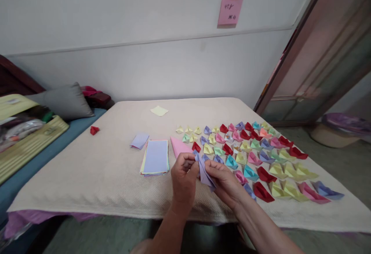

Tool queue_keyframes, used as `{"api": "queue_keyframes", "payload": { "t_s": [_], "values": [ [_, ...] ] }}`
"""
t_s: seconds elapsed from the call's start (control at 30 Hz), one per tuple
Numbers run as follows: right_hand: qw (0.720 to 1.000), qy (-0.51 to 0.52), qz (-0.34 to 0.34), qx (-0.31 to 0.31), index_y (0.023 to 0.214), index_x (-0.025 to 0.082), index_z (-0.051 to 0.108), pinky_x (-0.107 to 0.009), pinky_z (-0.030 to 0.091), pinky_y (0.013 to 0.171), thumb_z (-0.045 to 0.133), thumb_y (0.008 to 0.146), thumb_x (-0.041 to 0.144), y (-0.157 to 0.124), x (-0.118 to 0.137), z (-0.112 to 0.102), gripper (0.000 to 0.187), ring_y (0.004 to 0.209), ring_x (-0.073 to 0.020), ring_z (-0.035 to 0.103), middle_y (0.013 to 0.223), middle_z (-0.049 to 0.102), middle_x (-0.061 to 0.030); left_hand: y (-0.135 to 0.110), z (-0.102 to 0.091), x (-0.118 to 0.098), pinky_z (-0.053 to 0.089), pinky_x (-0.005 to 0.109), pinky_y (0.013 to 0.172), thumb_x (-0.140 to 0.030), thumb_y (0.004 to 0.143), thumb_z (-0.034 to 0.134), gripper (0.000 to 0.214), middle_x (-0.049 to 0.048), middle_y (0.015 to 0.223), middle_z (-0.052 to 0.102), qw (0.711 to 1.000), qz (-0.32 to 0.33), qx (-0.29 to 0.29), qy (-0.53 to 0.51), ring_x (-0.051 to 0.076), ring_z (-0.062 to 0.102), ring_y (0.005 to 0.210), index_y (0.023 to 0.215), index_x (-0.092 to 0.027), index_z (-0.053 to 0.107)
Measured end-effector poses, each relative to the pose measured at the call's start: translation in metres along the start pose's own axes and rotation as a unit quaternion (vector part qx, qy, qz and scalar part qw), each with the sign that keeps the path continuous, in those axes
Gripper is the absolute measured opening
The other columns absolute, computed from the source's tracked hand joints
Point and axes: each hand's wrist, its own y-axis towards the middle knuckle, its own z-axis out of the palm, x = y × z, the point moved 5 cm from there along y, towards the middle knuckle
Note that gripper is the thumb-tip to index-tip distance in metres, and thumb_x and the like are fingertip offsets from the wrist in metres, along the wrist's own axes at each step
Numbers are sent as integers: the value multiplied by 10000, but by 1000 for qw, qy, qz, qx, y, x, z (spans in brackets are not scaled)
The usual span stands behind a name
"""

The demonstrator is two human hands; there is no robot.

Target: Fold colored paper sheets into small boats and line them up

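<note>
Purple folded paper sheet (204, 173): hovering over the beige cloth-covered surface (110, 176), near its front edge.
Left hand (183, 176): pinching its left fold.
Right hand (224, 179): gripping its right edge.
Colourful paper boats (254, 158): lying alongside.

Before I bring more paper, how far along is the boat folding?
Done: rows of folded paper boats lie on the table. In hand: the left hand and right hand pinch a part-folded purple sheet. Left: a stack of flat sheets beside them, unfolded.
</note>
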Motion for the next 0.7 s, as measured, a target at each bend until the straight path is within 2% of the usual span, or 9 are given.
{"api": "queue_keyframes", "payload": {
  "t_s": [0.1,0.33,0.53,0.63,0.7],
  "values": [
    [1000,0,3,6,654,161,561,-225,344,515,723,671,324,0,-3,2,231,522,-113,465,599,547,6,-2,0,-2,411,199,536,-191,750,595,81,-23,649,587,999,19,-11,29,104,532,568,826,-182,567],
    [1000,13,6,7,625,162,566,-216,336,500,752,639,306,-1,-3,7,236,508,-107,454,575,544,10,-2,-5,-1,446,219,622,-179,776,566,50,5,765,604,989,72,-75,106,120,554,656,823,-191,579],
    [997,78,3,23,625,139,598,-189,313,478,766,654,265,1,-6,6,211,493,-79,419,555,522,24,-5,-3,-12,456,264,762,-139,783,547,116,40,891,604,979,149,-41,134,160,572,842,853,-192,622],
    [995,98,4,33,635,128,604,-183,319,491,759,669,238,3,-8,4,193,507,-75,433,567,536,19,-4,-2,-15,439,278,810,-155,799,541,102,47,880,620,981,145,-31,129,168,573,883,807,-180,640],
    [994,98,12,39,642,122,611,-184,314,488,754,676,232,4,-10,2,183,506,-76,443,569,547,11,-2,-3,-12,433,271,806,-163,790,554,93,45,865,627,988,112,-31,104,163,576,871,744,-169,635]
  ]
}}
